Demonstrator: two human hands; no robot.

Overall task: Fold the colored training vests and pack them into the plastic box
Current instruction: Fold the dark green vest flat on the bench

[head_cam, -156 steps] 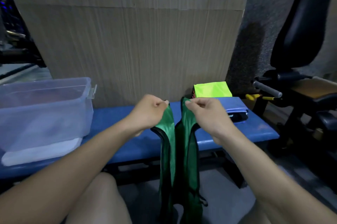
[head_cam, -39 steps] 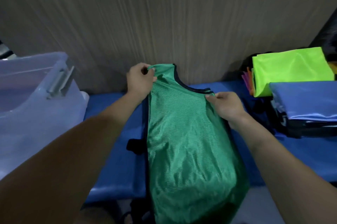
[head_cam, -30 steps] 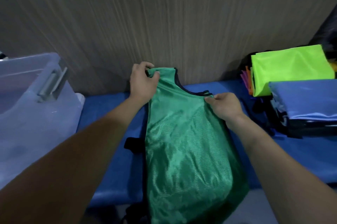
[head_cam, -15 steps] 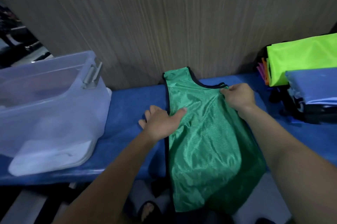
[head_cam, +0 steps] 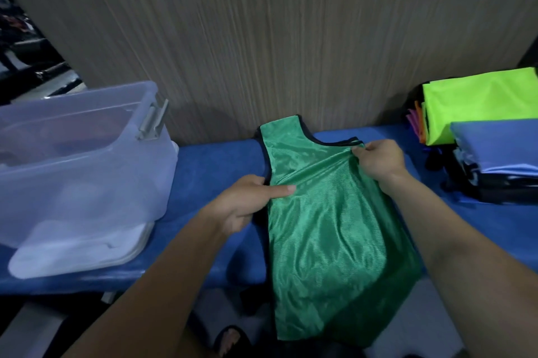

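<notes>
Blue padded bench (head_cam: 209, 159), wood-grain wall panel (head_cam: 291, 37)

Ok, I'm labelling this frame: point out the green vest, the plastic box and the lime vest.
green vest (head_cam: 329, 229), head view, middle of its front.
plastic box (head_cam: 96, 171), head view, near side wall.
lime vest (head_cam: 480, 104), head view, top face.

A green vest (head_cam: 329, 212) lies lengthwise across a blue bench (head_cam: 209, 165), its lower end hanging over the near edge. The left hand (head_cam: 247, 200) grips the vest's left edge, thumb on top of the fabric. The right hand (head_cam: 378, 158) pinches the right shoulder strap. A clear plastic box (head_cam: 87, 159) stands on the bench to the left, well apart from the vest. At the right end lies a stack of folded vests, with lime (head_cam: 480, 101) and blue (head_cam: 500, 145) ones uppermost. A wood-grain panel (head_cam: 291, 37) rises behind the bench.
</notes>
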